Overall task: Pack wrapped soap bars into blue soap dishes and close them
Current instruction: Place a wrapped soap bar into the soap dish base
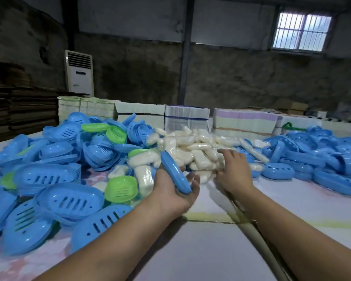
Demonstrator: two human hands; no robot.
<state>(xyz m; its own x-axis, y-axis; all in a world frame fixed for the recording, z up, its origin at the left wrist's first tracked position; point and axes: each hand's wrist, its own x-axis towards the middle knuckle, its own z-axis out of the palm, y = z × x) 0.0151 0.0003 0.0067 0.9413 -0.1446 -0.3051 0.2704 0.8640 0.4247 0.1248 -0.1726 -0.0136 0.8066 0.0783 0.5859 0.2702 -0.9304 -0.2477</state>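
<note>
At the table centre, left hand [173, 189] cradles a blue soap dish [175, 173] in curled fingers while right hand [234, 171], fingers loose, reaches the wrapped soap pile [195, 151]; advise taking one bar only.

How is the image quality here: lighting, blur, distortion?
Head view: dim room, daylight only from the barred window; wide-angle bending at the edges; right hand slightly motion-smeared over the wrapped soap bars; left hand and its blue soap dish fairly sharp.
</note>
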